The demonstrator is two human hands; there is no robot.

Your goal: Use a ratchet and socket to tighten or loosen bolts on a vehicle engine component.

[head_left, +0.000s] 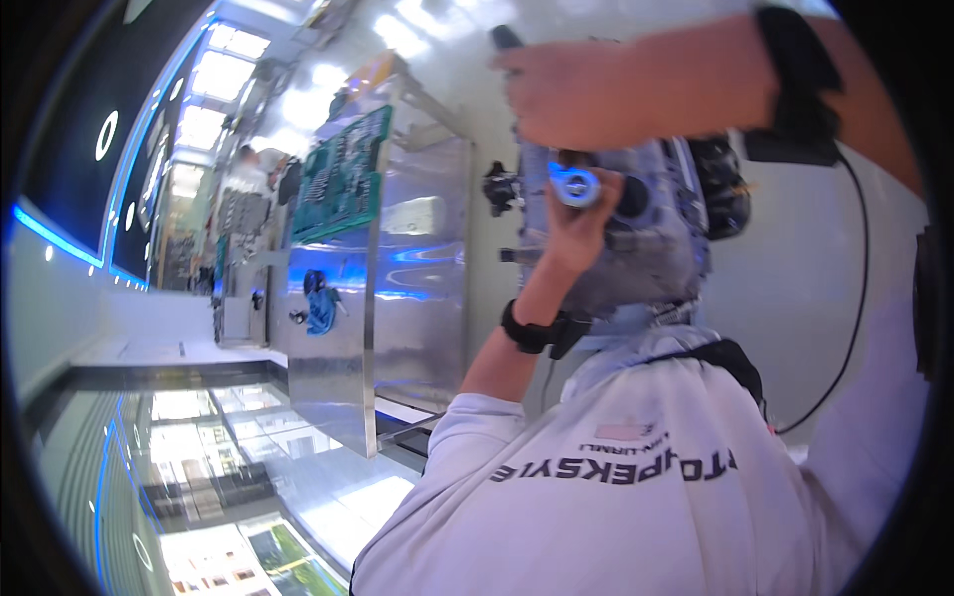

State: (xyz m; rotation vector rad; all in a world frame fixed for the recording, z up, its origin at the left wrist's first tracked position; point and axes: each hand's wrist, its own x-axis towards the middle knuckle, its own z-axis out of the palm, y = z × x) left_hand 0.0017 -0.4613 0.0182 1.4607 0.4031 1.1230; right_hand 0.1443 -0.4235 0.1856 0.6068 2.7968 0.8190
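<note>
A large grey metal engine or gearbox housing (636,263) stands in front of my body. My left hand (578,238) is closed around a cylindrical tool (576,187) with a round, shiny end that faces up, held over the housing. Farther off and above it, my right hand (561,94) reaches across from the right, its fingers wrapped around a dark handle (505,38) whose tip sticks out past the fist. The right hand is slightly blurred. Whether the handle and the cylindrical tool are joined, I cannot tell; the right forearm hides part of the housing.
A steel table (333,382) stands at the left, bearing a green tray (343,179) of parts and a blue cloth (322,310). Black fittings (499,189) jut from the housing's left side. A black cable (863,298) hangs at the right. Another person (248,174) is in the far background.
</note>
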